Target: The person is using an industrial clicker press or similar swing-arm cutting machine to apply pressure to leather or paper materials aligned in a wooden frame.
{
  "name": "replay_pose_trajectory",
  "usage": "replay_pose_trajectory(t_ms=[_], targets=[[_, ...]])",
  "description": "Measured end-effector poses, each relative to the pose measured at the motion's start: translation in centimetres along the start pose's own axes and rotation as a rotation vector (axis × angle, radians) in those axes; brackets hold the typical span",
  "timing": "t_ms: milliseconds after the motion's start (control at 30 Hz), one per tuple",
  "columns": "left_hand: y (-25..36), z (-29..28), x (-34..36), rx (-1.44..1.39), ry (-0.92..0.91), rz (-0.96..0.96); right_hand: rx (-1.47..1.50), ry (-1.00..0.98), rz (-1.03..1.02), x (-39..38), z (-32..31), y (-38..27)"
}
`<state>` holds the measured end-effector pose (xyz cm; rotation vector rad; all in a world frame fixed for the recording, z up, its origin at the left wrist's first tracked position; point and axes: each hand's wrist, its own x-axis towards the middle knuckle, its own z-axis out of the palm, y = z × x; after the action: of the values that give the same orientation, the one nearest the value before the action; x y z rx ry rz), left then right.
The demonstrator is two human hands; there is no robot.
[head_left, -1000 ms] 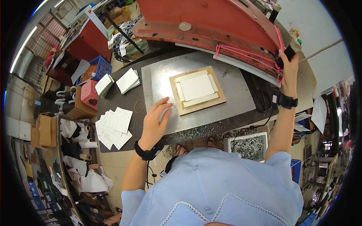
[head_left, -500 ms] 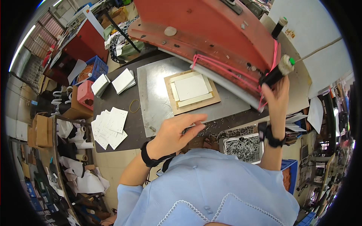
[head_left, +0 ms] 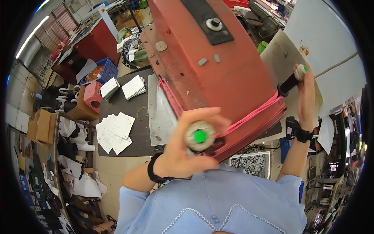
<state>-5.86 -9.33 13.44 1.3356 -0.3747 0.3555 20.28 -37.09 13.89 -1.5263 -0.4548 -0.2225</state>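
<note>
The left handle (head_left: 193, 142) of a red press arm (head_left: 233, 78) lies within the curve of my left hand (head_left: 175, 156). Its fingers and thumb are spread around the handle's wrapped, green-tipped end, with gaps showing. My right hand (head_left: 307, 91) has its fingers stretched upright along the black right handle (head_left: 289, 84), touching its wrapped end; they are not closed round it. Pink cords (head_left: 253, 117) run along the arm's edge between the handles. The arm covers most of the metal plate (head_left: 159, 121) and hides the cutting frame and white sheet lying there.
On the dark table (head_left: 150, 150), left of the plate, lie two stacks of white cards (head_left: 133, 86), loose punched cards (head_left: 115, 130) and a rubber band (head_left: 142, 113). A white bin of metal bits (head_left: 251, 163) stands below the arm. A crowded shelf (head_left: 78, 156) is at left.
The red press arm has swung toward me and over the plate, covering the frame. The left handle has come into my left hand's curve. My right hand has moved right and up with the right handle.
</note>
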Motion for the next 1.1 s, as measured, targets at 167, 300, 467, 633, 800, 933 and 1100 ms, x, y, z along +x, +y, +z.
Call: replay_pose_trajectory(t_ms=[167,300,467,633,800,933,1100], targets=[[2.6,-1.8,-3.2,0.183,0.417,0.015,0.039,0.074,-0.084,-4.3,5.5,-2.1],[3.7,-3.3,-4.0,0.229,0.602,0.035,0.251,-0.024,-0.064,-5.5,6.4,-3.4],[4.6,-4.8,-5.1,0.231,0.66,0.021,0.335,-0.118,0.06,-5.7,7.0,-3.8],[3.1,-5.7,-6.1,0.185,0.637,0.064,0.427,-0.118,0.062,-6.5,7.3,-2.0],[1.9,-5.9,-6.6,0.208,0.603,0.065,0.414,-0.096,0.075,-7.4,7.4,-0.9],[1.5,-6.1,-6.8,0.219,0.592,0.061,0.372,-0.094,0.05,-7.2,7.2,-0.5],[2.7,-5.2,-6.3,0.206,0.64,0.066,0.327,-0.135,-0.007,-6.5,7.5,-0.9]])
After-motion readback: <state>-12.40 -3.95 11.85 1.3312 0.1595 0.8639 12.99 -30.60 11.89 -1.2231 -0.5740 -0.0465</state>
